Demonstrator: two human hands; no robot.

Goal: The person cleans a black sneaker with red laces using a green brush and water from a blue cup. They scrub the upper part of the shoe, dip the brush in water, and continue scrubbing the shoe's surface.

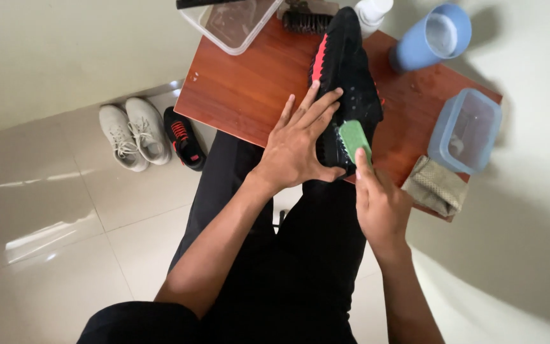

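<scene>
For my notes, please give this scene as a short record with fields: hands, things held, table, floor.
left hand: left hand flat on the black shoe
right hand: right hand presses a green sponge on the shoe
table: wooden table with blue cup, blue box, clear box, brush, folded cloth
floor: white shoes, another black shoe

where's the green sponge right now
In the head view, the green sponge is pressed by the right hand against the near end of the black shoe on the wooden table, beside the left hand.
</scene>
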